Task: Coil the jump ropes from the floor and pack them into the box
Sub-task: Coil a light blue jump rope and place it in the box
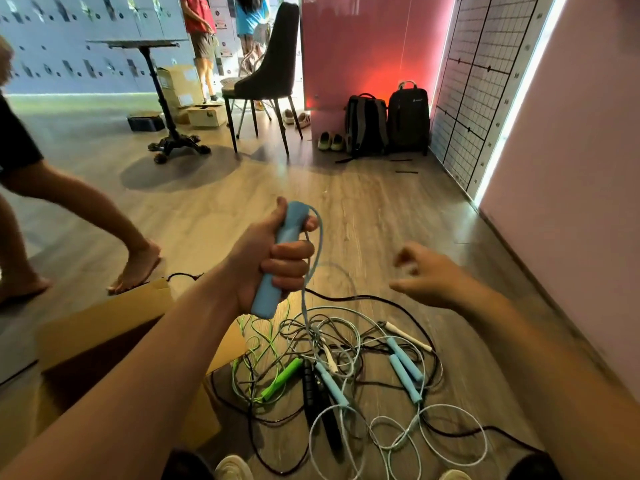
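Cardboard box (104, 320): open, on the floor (381, 209) at far left, just beside the rope pile.
Left hand (273, 258): raised, fingers clenched round a blue handle (266, 296); its pale cord (313, 265) drops to the pile.
Jump ropes (346, 344): tangled on the floor, centre; green handle (282, 377), black handle (308, 379) and paired blue handles (403, 368) among them.
Right hand (426, 275): raised, blurred, fingers loosely curled; cannot tell whether grasping anything.
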`<state>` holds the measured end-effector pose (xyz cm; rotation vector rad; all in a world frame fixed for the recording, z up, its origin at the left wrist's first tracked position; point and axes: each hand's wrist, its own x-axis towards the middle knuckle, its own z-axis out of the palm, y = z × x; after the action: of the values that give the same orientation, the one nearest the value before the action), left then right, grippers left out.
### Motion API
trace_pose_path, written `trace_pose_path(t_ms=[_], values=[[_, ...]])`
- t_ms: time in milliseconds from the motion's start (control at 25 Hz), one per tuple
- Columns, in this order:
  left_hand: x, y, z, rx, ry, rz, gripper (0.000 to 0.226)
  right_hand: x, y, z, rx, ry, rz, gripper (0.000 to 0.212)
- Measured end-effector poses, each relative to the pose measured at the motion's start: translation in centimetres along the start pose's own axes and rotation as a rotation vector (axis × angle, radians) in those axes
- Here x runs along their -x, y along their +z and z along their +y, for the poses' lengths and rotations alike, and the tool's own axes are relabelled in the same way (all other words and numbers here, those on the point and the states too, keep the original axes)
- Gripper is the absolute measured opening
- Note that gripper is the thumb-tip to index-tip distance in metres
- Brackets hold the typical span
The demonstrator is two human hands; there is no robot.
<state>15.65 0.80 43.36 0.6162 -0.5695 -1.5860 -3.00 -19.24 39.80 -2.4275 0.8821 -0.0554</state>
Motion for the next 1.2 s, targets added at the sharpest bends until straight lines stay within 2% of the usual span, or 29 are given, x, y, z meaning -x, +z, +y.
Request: trace_pose_path(t_ms=[80, 120, 200, 320, 360, 440, 560, 720, 760, 840, 920, 960, 1040, 1080, 1200], values=[[-0.6, 0.6, -0.6, 0.006, -0.102, -0.088, 0.051, 0.9, 1.6, -3.7, -0.37, -0.364, 0.009, 0.053], [-0.9, 0.9, -0.9, 0.024, -0.135, -0.122, 0.052, 1.1, 2.7, -5.2, -0.49, -0.484, -0.003, 0.059], [-1.1, 1.4, -1.2, 0.116, -0.161, -0.197, 0.054, 0.9, 4.6, -7.2, -0.632, -0.642, -0.016, 0.051], [-0.8, 1.6, -0.9, 0.242, -0.055, -0.263, 0.053, 1.2, 4.7, -8.5, -0.903, -0.604, -0.101, 0.017], [-0.6, 1.6, -0.7, 0.279, 0.01, -0.244, 0.052, 1.3, 4.3, -8.5, -0.91, -0.554, -0.09, 0.014], [-0.2, 1.4, -0.5, 0.366, 0.184, -0.155, 0.046, 1.2, 3.8, -8.2, -0.772, -0.47, -0.059, 0.022], [-0.7, 1.5, -0.6, 0.429, 0.51, 0.056, 0.028, 1.1, 3.8, -7.7, -0.564, -0.441, -0.141, 0.024], [-0.7, -0.3, 1.4, 0.13, 0.979, 0.464, 0.019, 1.4, 2.7, -6.5, -0.212, -0.377, -0.189, 0.038], [-0.3, -1.4, 2.1, 0.036, 1.041, 0.56, 0.02, 1.5, 2.1, -6.0, -0.164, -0.348, -0.207, 0.041], [0.5, -3.5, 2.9, -0.258, 1.083, 0.741, 0.02, 1.8, 1.0, -5.1, -0.241, -0.307, -0.256, 0.043], [0.5, -4.7, 2.3, -0.701, 0.977, 0.837, 0.013, 2.3, 0.0, -4.8, -0.417, -0.313, -0.307, 0.043], [0.3, -4.8, 1.6, -0.926, 0.876, 0.829, 0.013, 2.4, -0.2, -4.9, -0.487, -0.34, -0.313, 0.044], [-0.2, -4.2, 0.1, -1.262, 0.592, 0.708, 0.012, 2.7, -0.5, -5.3, -0.563, -0.414, -0.258, 0.046], [-0.5, -3.7, -0.5, -1.344, 0.418, 0.641, 0.021, 2.8, -0.5, -5.4, -0.587, -0.448, -0.203, 0.047], [-0.9, -1.5, -1.7, -1.382, -0.001, 0.507, 0.07, 2.4, -0.4, -5.6, -0.662, -0.49, -0.015, 0.047]])
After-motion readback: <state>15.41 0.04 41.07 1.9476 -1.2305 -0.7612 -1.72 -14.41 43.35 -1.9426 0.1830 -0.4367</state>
